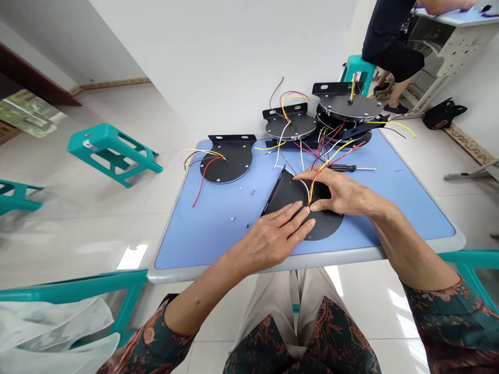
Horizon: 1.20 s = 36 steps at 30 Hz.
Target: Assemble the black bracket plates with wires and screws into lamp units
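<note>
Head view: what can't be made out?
All in the head view:
- Underside of the black, metal-looking rounded plate beneath the left hand and right hand: faces the blue tabletop.
- Drive type of the silvery metal screws: too small.
- Taller stack's lower black plate: mostly covered by upper plates.
- Seated co-worker: head cut off by top edge.

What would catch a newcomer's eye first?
Probably the left hand and right hand on a black flanged plate, with yellow, red and white wires rising between them. Next, the stacked plates on the blue tabletop, back right, then a teal stool on the floor at left.
</note>
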Motion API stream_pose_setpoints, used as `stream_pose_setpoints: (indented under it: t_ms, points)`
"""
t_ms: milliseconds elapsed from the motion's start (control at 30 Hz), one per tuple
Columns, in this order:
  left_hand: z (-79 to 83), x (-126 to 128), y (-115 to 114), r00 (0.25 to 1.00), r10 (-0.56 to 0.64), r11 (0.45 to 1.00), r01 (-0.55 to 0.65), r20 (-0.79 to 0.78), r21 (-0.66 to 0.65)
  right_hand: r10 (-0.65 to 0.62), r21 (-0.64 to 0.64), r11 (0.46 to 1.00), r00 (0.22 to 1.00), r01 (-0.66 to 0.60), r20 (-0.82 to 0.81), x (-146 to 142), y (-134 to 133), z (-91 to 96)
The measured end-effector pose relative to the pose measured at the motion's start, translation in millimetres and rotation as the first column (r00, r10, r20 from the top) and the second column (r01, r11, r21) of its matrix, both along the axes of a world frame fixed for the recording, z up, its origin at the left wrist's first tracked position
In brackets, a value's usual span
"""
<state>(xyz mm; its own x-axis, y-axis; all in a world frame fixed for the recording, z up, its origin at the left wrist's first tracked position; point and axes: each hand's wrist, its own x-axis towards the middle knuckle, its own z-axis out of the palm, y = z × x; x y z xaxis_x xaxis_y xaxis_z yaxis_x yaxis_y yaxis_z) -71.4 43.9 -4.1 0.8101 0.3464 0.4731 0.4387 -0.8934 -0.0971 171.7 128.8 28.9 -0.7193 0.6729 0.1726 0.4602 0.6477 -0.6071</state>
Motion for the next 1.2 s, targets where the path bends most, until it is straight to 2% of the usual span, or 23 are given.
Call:
stream_pose_setpoints:
  t_ms: [167, 667, 1000, 1200]
  points:
    - [-0.9, -1.0, -0.6, 1.000, 0.005, 0.999, -0.005, -0.001, -0.034, 0.009, 0.012, 1.000, 1.000, -0.009, -0.014, -0.7, -0.4, 0.0]
    - [0.5, 1.9, 0.4, 0.999, 0.021, 1.000, -0.021, 0.033, -0.002, -0.022, 0.037, 0.999, 0.999, 0.021, 0.041, -2.4, -1.4, -1.5]
    - [-2.3, 0.2, 0.2, 0.999, 0.011, 1.000, -0.010, 0.044, -0.025, 0.062, 0.013, 0.998, 0.996, -0.063, 0.061, -0.2, 7.4, -0.3]
    - [-3.3, 0.8, 1.9, 0.999, -0.003, 1.000, 0.003, 0.050, 0.001, 0.023, 0.005, 1.000, 0.999, -0.024, 0.033, 1.2, 3.3, 0.4]
